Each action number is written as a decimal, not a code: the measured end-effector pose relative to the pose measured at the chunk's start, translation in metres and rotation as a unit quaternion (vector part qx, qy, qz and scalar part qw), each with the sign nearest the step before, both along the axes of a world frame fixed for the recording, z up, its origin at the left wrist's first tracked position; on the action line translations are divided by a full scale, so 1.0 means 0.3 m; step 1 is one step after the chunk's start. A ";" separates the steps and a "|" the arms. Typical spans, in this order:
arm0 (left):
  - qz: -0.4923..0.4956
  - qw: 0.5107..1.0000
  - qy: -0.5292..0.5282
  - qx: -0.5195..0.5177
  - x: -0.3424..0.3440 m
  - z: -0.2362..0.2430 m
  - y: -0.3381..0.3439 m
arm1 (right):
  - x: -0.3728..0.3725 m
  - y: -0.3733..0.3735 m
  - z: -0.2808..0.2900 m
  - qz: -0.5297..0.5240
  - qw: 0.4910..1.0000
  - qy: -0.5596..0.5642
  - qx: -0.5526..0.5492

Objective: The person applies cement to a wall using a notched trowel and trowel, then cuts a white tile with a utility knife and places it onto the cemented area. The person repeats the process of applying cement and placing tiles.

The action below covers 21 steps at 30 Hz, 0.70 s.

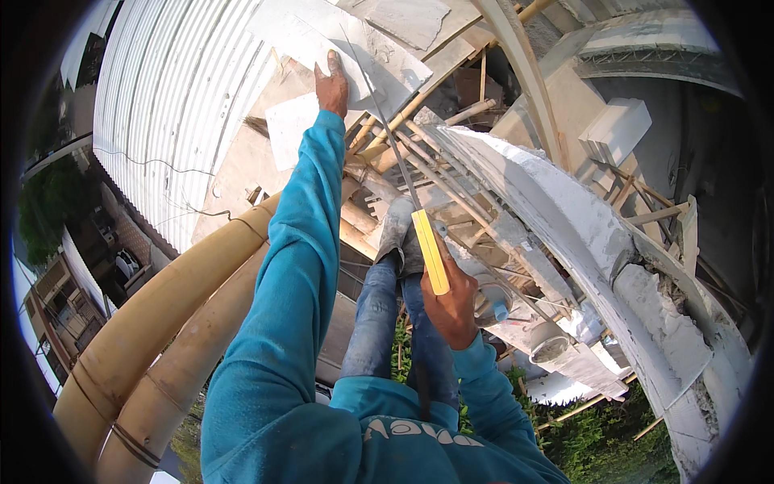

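Note:
My left hand (332,87) is at the near edge of a white lightweight block (302,36), its thumb lying on the face and the other fingers partly hidden. My right hand (453,302) is wrapped round the yellow handle of a hand saw (430,252). The long, thin blade slants up and left from the handle, and its far end passes across the block's right side. Whether its teeth touch the block I cannot tell. Under the block is a pale, dusty board (403,68), and a smaller white piece (292,129) lies left of my left wrist.
Thick bamboo poles (173,298) run along my left, before a corrugated metal roof (177,89). A curved, rough plastered wall (556,206) rises on my right. Buckets (550,347) hang or stand below it. White blocks (617,129) sit farther right. My feet (395,230) are on bamboo scaffolding, with greenery below.

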State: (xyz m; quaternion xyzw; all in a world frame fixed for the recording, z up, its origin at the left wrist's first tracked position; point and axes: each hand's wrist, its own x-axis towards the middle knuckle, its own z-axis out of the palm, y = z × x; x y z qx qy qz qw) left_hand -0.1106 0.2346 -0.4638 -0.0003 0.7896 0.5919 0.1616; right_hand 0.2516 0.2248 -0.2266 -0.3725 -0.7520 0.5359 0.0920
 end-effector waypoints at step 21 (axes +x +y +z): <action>0.032 0.990 0.044 -0.128 0.005 0.007 0.005 | -0.245 0.095 -0.052 0.052 0.997 -0.053 -0.022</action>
